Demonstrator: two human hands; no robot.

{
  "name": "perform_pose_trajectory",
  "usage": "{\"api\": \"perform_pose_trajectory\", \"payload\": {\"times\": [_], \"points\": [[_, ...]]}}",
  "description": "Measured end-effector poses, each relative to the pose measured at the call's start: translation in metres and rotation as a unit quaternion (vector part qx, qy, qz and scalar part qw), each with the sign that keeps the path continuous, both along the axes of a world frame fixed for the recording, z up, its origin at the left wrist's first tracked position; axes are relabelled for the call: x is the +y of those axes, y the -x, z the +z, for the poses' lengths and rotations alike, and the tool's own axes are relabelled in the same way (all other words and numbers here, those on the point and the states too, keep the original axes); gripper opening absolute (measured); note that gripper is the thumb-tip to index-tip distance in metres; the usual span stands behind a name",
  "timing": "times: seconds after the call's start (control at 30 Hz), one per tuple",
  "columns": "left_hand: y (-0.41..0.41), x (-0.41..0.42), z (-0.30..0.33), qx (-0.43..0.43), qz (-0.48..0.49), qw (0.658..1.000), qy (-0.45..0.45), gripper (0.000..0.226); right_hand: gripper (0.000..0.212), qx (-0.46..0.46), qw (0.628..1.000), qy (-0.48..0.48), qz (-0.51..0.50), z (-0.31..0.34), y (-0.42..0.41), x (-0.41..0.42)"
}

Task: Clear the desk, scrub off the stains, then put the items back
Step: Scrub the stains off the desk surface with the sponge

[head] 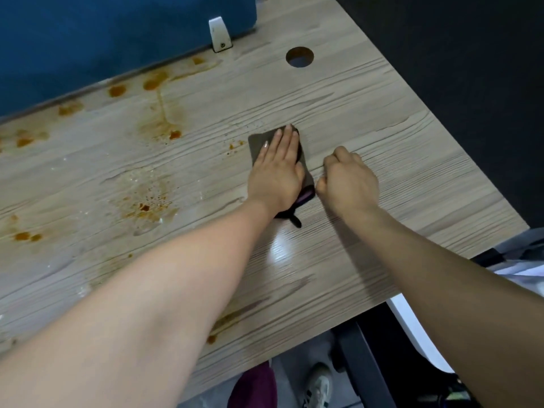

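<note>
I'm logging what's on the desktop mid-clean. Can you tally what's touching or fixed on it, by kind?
Hands: 2, the left hand flat on the cloth, the right hand curled beside it
Cleaning cloth: 1
White bracket: 1
Cable hole: 1
Total: 5, besides many orange stains on the desk.

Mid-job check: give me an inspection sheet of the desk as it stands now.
Surface: wood-grain desk, orange stains across its left and rear, wet patches.
Job's things: dark cloth flat on the desk.
Clutter: nothing seen.
Hands: left hand presses flat on the cloth; right hand curled beside it, holding nothing visible.
Cables: nothing seen; cable hole empty.
Surroundings: blue partition behind, white bracket.
</note>
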State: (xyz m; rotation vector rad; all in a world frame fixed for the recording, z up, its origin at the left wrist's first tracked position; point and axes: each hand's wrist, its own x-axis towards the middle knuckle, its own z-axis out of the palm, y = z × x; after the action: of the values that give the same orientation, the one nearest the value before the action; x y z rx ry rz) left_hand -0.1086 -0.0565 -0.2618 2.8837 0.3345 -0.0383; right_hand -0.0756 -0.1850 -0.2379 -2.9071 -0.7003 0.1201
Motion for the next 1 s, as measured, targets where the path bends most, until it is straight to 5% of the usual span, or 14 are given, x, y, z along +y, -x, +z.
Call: {"api": "perform_pose_trajectory", "payload": {"times": [0.27, 0.6, 1.0], "points": [[0.052, 0.048, 0.002, 0.034, 0.068, 0.997, -0.018, 0.057, 0.025, 0.015, 1.000, 0.005, -0.004, 0.001, -0.002, -0.001], [-0.050, 0.018, 0.000, 0.006, -0.005, 1.000, -0.002, 0.057, 0.026, -0.018, 1.000, 0.005, 0.007, -0.004, -0.001, -0.003], [0.033, 0.087, -0.001, 0.021, 0.060, 0.998, -0.028, 0.057, 0.022, 0.030, 0.999, 0.028, -0.036, 0.014, -0.026, 0.027]]}}
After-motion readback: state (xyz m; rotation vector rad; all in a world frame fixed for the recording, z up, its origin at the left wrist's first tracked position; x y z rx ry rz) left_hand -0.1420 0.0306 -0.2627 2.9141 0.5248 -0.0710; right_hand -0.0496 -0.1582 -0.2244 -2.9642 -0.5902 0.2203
